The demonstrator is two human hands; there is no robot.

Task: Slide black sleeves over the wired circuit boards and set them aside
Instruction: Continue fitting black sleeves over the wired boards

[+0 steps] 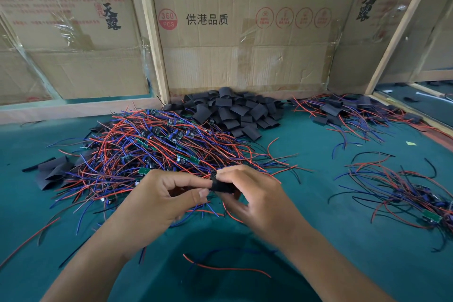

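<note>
Black sleeve (221,185) sits pinched between both hands at about six o'clock, just in front of the big tangle of wired boards (157,145). The left hand (159,200) has thumb and forefinger closed on the sleeve's left end; the right hand (252,194) wraps its fingers (229,173) over the top and right side. A board is presumably going in, though the sleeve and fingers hide it, so I cannot tell how far it has entered. Judging by this, the sleeving step is under way; the next move calls for pushing the sleeve along until it covers the board, wires trailing free, then laying it on the finished heap (348,111) at two o'clock.

Loose sleeves (230,109) are piled at twelve o'clock, a smaller bundle of wired boards (411,194) lies at three o'clock. Green felt covers the tabletop (306,145). Cardboard boxes (245,32) with printed characters stand taped in wooden framing along the back, closing the bench in.
</note>
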